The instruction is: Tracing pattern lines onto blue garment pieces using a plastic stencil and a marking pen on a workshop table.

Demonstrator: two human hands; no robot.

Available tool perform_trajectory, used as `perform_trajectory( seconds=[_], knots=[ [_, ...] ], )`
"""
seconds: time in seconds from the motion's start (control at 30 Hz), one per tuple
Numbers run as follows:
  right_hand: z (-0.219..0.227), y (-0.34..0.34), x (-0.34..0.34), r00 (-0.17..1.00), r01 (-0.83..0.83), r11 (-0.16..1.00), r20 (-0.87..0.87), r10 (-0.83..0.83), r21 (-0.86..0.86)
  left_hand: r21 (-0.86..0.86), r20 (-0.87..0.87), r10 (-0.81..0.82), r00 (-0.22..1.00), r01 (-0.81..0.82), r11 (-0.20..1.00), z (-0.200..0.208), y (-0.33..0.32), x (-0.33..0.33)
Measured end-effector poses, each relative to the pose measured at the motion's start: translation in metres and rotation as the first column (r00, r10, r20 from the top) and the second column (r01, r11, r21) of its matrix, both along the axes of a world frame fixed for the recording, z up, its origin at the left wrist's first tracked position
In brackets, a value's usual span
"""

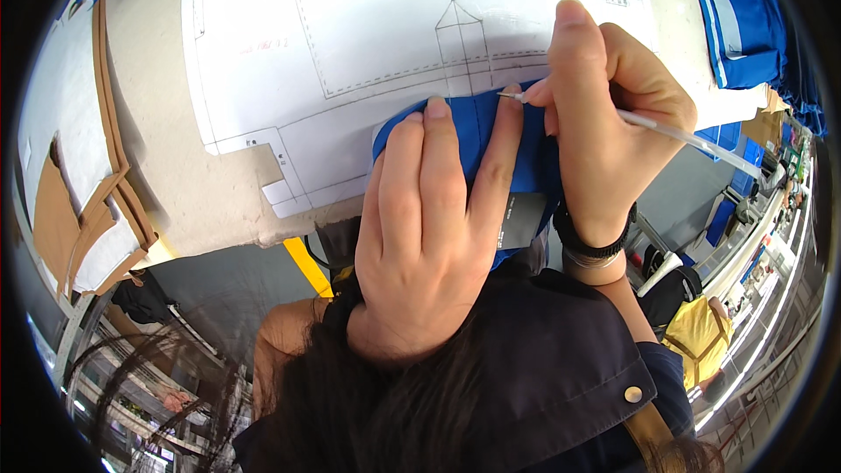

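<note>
A piece of blue fabric (539, 153) lies over the lower edge of a white paper pattern (377, 39) marked with drawn lines. My left hand (420, 219) presses flat on the fabric, fingers stretched out and spread. In my right hand (613, 114) a slim pen with a clear barrel (692, 137) is pinched; its fine tip points left and meets the fabric's upper edge beside my left index fingertip. A dark line runs down the fabric between my left fingers. Below my right hand, a dark grey label (523, 221) shows against the fabric.
Brown card templates (66, 219) with white paper lie at the table's left end. Folded blue fabric with pale stripes (731, 26) is stacked at the far right. A yellow bar (307, 267) stands below the table edge, and a yellow bag (698, 342) sits at lower right.
</note>
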State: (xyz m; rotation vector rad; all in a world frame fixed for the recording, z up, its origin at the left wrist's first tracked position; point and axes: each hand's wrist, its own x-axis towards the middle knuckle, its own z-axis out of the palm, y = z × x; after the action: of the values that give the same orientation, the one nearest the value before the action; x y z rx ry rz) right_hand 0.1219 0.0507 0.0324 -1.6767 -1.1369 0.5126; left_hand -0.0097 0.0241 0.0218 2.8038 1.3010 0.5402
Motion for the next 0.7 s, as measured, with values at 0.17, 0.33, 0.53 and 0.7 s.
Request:
perform_trajectory(
  seconds=[0.17,0.33,0.53,0.7],
  knots=[
    [0.0006,0.0008,0.0010,1.000,-0.013,1.000,0.012,0.013,-0.023,-0.009,-0.001,-0.001,1.000,0.001,1.000,-0.0013,0.0001,0.0007],
    [-0.0011,0.0005,0.0013,1.000,-0.029,0.999,0.007,0.029,-0.025,-0.021,-0.002,0.000,1.000,0.000,1.000,-0.0025,-0.0025,-0.0001],
    [-0.0005,0.0005,0.0009,0.999,-0.026,0.999,0.017,0.027,-0.036,-0.030,-0.001,0.000,1.000,0.000,1.000,-0.0018,-0.0028,0.0012],
    [0.0010,0.0000,0.0013,1.000,0.009,0.998,0.028,-0.008,-0.060,-0.036,-0.002,0.003,1.000,-0.003,0.999,-0.0032,-0.0017,0.0019]
  ],
)
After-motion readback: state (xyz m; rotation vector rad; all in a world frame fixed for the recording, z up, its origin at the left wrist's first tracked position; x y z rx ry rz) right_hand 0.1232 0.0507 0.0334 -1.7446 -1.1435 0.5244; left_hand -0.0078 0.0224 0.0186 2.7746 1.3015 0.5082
